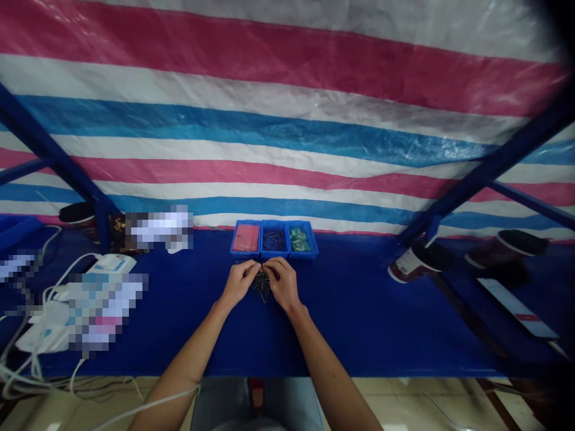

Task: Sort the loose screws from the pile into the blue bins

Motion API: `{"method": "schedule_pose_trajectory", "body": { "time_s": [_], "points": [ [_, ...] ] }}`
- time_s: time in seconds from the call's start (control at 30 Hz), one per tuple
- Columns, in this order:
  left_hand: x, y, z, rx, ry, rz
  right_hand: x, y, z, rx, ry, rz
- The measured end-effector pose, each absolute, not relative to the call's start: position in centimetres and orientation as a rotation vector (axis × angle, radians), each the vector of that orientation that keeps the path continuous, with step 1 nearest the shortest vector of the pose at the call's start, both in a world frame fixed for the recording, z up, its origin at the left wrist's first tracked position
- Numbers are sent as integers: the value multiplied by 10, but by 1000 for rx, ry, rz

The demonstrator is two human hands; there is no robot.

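Note:
My left hand [239, 281] and my right hand [283, 284] meet over the blue table, fingertips pinched close together. Whatever sits between the fingertips is too small to make out. Just below them lies a heap of dark, thin metal pieces [261, 290], like screws or nails. Directly beyond my hands stand three small blue bins in a row. Pink flat pieces [246, 237] fill the left bin [232, 246], more dark thin pieces [272, 240] lie in the middle bin [275, 255], and green and clear small items [299, 239] are in the right bin [313, 246].
A power strip [114, 263] with tangled white cables [40, 335] lies at left. Toward the right stand a dark-lidded cup [411, 263], another cup [498, 248] and a phone [516, 306]. Blue frame posts [476, 173] and a striped sheet [278, 140] close off the back.

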State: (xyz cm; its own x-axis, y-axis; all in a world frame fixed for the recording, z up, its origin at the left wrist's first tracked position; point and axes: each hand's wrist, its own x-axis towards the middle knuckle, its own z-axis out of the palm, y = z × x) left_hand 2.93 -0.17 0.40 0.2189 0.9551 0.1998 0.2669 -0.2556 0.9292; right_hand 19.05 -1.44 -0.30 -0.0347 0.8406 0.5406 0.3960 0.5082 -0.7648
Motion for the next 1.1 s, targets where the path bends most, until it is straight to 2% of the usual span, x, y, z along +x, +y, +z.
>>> {"method": "schedule_pose_trajectory", "body": {
  "time_s": [1.1],
  "points": [
    [29,-2,5,1683,1143,1077,191,-13,-5,-1079,-1635,536]
  ]
}}
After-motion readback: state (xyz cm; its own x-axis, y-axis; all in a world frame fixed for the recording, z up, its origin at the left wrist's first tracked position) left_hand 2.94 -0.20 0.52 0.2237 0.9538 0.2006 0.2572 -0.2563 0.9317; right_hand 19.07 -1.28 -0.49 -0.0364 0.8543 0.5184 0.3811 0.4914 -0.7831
